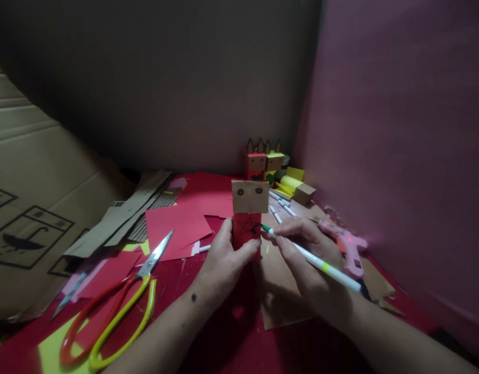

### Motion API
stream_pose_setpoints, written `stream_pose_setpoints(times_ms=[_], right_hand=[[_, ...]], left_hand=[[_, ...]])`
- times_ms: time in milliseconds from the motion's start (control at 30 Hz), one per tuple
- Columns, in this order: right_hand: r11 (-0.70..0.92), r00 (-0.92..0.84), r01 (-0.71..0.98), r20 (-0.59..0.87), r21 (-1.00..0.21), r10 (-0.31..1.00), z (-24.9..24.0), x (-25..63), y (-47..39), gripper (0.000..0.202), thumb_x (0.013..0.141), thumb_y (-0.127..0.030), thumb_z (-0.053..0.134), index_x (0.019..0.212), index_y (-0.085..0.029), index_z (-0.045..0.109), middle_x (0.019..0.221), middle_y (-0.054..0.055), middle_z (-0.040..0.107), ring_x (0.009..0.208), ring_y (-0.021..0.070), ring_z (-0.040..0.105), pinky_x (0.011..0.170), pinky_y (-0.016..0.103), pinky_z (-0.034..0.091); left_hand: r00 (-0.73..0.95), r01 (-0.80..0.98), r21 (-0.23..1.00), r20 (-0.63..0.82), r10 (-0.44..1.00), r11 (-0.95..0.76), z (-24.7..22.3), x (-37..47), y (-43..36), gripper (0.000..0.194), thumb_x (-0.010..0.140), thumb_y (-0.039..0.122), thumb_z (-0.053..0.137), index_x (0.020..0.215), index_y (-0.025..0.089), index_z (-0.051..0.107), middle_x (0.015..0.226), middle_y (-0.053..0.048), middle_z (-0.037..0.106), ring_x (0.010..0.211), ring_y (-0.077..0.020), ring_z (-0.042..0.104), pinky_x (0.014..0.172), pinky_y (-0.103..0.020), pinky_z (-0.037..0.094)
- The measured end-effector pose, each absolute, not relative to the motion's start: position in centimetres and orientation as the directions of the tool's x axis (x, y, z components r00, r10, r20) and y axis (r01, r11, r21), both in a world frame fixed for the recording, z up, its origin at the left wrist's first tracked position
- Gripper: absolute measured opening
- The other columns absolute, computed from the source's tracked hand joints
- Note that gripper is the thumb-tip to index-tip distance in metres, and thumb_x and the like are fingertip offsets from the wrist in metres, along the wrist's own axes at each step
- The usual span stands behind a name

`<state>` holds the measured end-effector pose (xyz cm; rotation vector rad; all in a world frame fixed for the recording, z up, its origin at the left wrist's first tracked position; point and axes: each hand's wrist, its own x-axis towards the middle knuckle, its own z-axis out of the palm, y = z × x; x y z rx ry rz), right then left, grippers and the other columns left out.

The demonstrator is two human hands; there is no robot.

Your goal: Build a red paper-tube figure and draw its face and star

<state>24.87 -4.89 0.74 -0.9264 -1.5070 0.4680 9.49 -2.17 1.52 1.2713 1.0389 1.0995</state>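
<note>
A small upright figure [250, 197] has a tan cardboard head with two dark eyes and a red body with a dark star-like drawing. My left hand [227, 252] is wrapped round its lower red body, thumb across the front. In my right hand [311, 254] is a white marker [336, 275] with a light green band, held like a pen. The marker's green tip touches or nearly touches the right side of the drawing. The base of the figure is partly hidden by my left hand.
Large scissors [140, 291] lie at the left by red paper [177, 228] and cardboard strips [122, 218]. Behind stand a red figure [256, 163] and a yellow one [274, 163]. A pink glue gun [352, 252] lies right, a cardboard box [29, 208] far left.
</note>
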Motion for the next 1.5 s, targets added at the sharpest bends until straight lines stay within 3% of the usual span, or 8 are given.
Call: stream_pose_setpoints(times_ms=[667, 900, 1200, 1500], right_hand=[[0.612, 0.06, 0.22, 0.637, -0.76, 0.769, 0.98, 24.34, -5.25, 0.007, 0.088, -0.019, 0.06, 0.089, -0.024, 0.064, 0.083, 0.004, 0.069, 0.08, 0.0199, 0.068, 0.055, 0.028, 0.054], [0.615, 0.077, 0.191, 0.636, -0.765, 0.768, 0.82, 24.48, -5.04, 0.007, 0.089, -0.018, 0.058, 0.089, -0.024, 0.062, 0.08, 0.002, 0.066, 0.074, 0.0172, 0.067, 0.046, 0.024, 0.046], [0.614, 0.104, 0.176, 0.635, -0.769, 0.765, 1.01, 24.16, -5.02, 0.006, 0.088, -0.019, 0.06, 0.085, -0.024, 0.061, 0.084, 0.003, 0.068, 0.076, 0.0183, 0.068, 0.056, 0.028, 0.054], [0.627, 0.044, 0.229, 0.651, -0.745, 0.757, 0.91, 24.35, -5.25, 0.009, 0.089, -0.017, 0.058, 0.09, -0.025, 0.062, 0.075, 0.0, 0.067, 0.061, 0.0145, 0.064, 0.046, 0.023, 0.047]], left_hand=[[0.149, 0.012, 0.999, 0.043, 0.988, -0.045, 1.44, 9.59, -2.28, 0.035, 0.08, 0.025, 0.066, 0.112, 0.019, 0.055, 0.105, -0.008, 0.068, 0.099, -0.0267, 0.064, 0.086, -0.04, 0.05], [0.154, 0.004, 0.999, 0.032, 0.988, -0.033, 1.67, 9.56, -2.44, 0.036, 0.081, 0.027, 0.066, 0.114, 0.02, 0.054, 0.114, -0.01, 0.066, 0.103, -0.0281, 0.063, 0.089, -0.042, 0.05], [0.168, -0.012, 0.999, 0.046, 0.985, -0.044, 1.23, 9.44, -2.19, 0.036, 0.08, 0.027, 0.068, 0.113, 0.019, 0.055, 0.113, -0.011, 0.068, 0.103, -0.0281, 0.064, 0.089, -0.042, 0.05], [0.166, -0.024, 0.999, 0.045, 0.985, -0.042, 1.14, 9.38, -2.09, 0.036, 0.08, 0.026, 0.067, 0.113, 0.019, 0.055, 0.111, -0.009, 0.067, 0.102, -0.0276, 0.064, 0.09, -0.042, 0.05]])
